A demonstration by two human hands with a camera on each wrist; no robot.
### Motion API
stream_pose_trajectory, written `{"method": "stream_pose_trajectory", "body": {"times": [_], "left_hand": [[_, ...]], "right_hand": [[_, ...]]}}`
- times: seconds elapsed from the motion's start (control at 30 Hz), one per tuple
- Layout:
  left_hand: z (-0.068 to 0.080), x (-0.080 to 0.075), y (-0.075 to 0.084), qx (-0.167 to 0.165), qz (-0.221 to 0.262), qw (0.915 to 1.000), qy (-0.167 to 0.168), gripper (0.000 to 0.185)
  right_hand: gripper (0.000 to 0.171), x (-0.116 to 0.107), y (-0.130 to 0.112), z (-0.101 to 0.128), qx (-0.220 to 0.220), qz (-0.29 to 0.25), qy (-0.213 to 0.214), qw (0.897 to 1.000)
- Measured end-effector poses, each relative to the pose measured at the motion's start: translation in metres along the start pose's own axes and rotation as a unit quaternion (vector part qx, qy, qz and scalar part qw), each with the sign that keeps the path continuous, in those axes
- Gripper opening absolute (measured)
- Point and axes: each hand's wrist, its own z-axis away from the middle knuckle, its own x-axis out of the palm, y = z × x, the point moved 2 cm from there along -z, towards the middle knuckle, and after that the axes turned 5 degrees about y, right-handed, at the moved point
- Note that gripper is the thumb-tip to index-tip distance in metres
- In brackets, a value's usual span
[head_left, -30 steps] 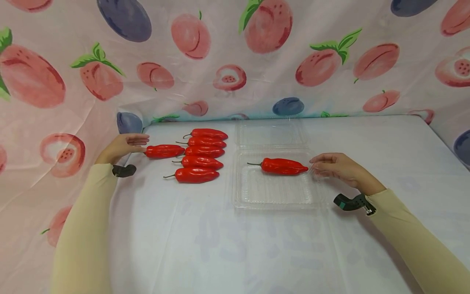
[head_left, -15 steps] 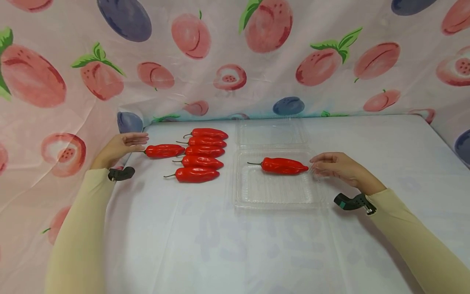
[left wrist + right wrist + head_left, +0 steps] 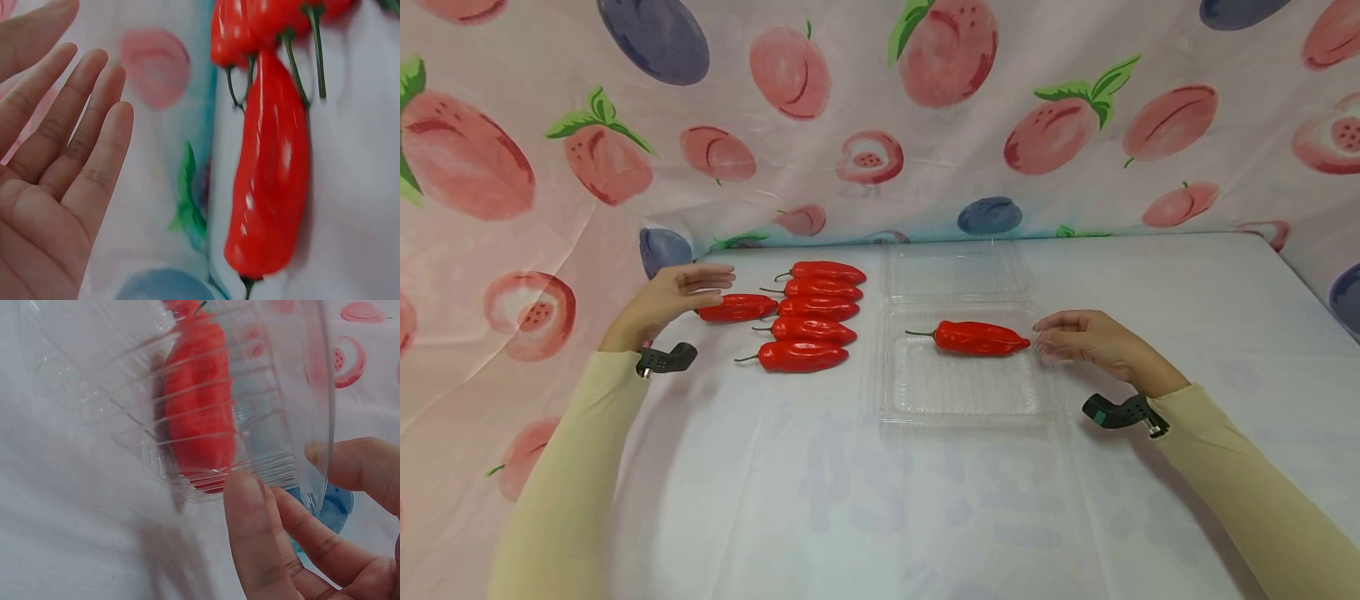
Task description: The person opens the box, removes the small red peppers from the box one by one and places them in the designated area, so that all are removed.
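My table (image 3: pixel 1150 283), under its pale cloth, with peppers and a clear box on it.
A clear clamshell tray (image 3: pixel 925 392) lies at centre, its open lid (image 3: pixel 955 275) at twelve o'clock; five red peppers (image 3: pixel 808 332) lie stacked in a row at nine o'clock, a sixth pepper (image 3: pixel 737 307) just beyond them.

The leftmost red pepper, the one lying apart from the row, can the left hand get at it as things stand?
Probably yes: the left hand hovers open just over the leftmost pepper, with nothing between them.

Bare table (image 3: pixel 865 500) lies open between peppers (image 3: pixel 808 317) and clear tray (image 3: pixel 962 408).
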Motion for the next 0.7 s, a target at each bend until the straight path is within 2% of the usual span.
{"method": "stream_pose_trajectory", "body": {"times": [0.2, 0.43, 0.7], "left_hand": [[0.000, 0.017, 0.017, 0.040, 0.011, 0.9990, -0.015, 0.048], [0.001, 0.040, 0.038, 0.114, 0.039, 0.9921, -0.036, 0.043], [0.003, 0.068, 0.059, 0.135, 0.041, 0.9892, -0.040, 0.043]], "right_hand": [[0.049, 0.000, 0.000, 0.001, 0.001, 0.001, 0.000, 1.000], [0.049, 0.000, -0.001, 0.001, -0.002, -0.002, 0.003, 1.000], [0.049, 0.000, -0.001, 0.001, -0.001, 0.011, 0.002, 1.000]]}}
